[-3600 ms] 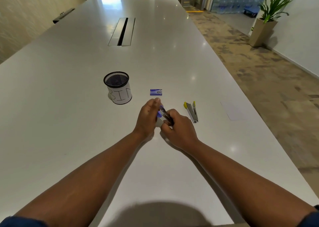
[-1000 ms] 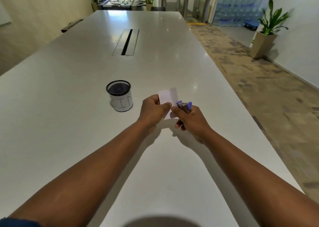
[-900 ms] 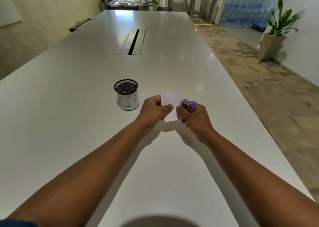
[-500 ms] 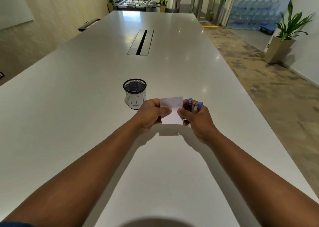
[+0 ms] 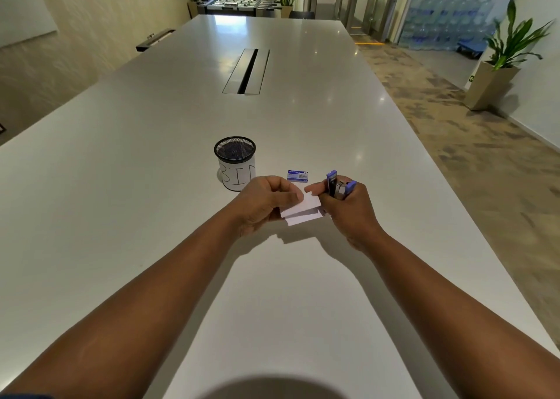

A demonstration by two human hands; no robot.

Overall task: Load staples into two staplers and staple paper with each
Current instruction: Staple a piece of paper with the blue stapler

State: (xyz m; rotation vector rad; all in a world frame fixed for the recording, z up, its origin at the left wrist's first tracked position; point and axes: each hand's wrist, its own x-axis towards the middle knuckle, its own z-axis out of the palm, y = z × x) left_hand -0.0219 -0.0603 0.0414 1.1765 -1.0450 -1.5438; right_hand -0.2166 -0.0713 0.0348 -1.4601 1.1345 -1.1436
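Stapler (image 5: 337, 186) upright in clenched right hand (image 5: 348, 210), folded paper (image 5: 303, 210) pinched by left hand (image 5: 263, 204).

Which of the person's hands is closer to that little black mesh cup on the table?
Left. The left hand, pinching the paper, sits just right of and in front of the mesh cup; the right hand, holding the purple stapler, is farther right.

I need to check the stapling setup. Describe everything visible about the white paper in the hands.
The white paper looks like a small rectangular sheet folded over, two layered edges showing, plain and unmarked. It is held just above the white table, tilted, its shadow below. The left hand pinches its left side, thumb on top; the right hand, gripping the purple stapler, touches its right edge.
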